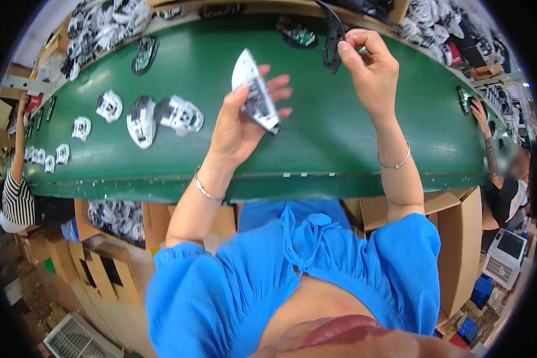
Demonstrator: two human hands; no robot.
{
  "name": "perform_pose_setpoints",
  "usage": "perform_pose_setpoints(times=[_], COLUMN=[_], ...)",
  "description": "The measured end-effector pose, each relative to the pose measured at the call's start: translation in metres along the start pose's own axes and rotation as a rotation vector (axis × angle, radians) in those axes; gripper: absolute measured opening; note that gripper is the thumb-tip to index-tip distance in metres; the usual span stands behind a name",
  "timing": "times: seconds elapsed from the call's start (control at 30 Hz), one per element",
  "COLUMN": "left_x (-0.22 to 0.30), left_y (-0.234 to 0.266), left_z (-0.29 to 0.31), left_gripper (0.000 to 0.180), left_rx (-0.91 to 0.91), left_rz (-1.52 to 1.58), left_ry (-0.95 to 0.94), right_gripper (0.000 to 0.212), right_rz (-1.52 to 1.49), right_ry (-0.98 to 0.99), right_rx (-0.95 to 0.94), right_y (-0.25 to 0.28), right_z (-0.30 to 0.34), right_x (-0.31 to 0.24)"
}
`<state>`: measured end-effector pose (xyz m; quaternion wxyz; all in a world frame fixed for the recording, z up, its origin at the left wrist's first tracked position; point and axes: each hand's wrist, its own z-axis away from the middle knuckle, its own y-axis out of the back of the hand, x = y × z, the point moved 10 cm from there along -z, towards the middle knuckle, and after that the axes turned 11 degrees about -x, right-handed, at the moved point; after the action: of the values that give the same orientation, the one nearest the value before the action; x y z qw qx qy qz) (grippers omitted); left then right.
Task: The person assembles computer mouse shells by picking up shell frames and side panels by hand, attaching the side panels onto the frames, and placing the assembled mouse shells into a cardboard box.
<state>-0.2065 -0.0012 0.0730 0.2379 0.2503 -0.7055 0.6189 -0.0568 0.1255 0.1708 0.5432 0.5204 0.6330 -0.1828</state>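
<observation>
My left hand [230,131] holds a white plastic housing [254,89] on edge, its grey inner side facing right. The thumb lies on it and the other fingers spread behind. My right hand [376,68] pinches a thin, curved black plastic piece [333,45] between thumb and fingers, raised over the far side of the green work surface [340,137]. Near that piece lies a part with a green circuit board [301,36]. Left of my left hand are two white-and-grey housings, one upright [141,124] and one beside it [184,115].
Smaller white housings [109,106] and another circuit-board part [144,55] lie farther left. Heaps of white parts [116,27] stand at the back left and right [429,24]. Co-workers' arms reach in at both ends. Cardboard boxes [462,250] flank me below the table edge.
</observation>
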Motion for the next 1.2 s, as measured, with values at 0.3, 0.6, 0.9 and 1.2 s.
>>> perform_pose_setpoints(times=[0.3, 0.6, 0.9, 1.2], left_x=[-0.025, -0.040, -0.029, -0.030], left_y=[-0.032, -0.031, -0.026, -0.022], left_z=[0.004, 0.008, 0.001, 0.007], left_gripper=[0.061, 0.052, 0.063, 0.066], left_rx=[-0.104, 0.025, 0.042, 0.096], left_rz=[0.152, -0.081, -0.226, -0.090], left_ry=[0.096, 0.245, 0.191, 0.297], right_gripper=[0.017, 0.024, 0.018, 0.018], right_rz=[-0.021, -0.178, -0.348, -0.106], right_ry=[0.048, 0.045, -0.168, -0.151], right_rx=[-0.212, 0.024, -0.241, -0.324], right_y=[-0.033, 0.002, -0.029, -0.059], right_z=[0.059, 0.082, 0.069, 0.060], right_x=[-0.004, 0.006, -0.012, -0.013])
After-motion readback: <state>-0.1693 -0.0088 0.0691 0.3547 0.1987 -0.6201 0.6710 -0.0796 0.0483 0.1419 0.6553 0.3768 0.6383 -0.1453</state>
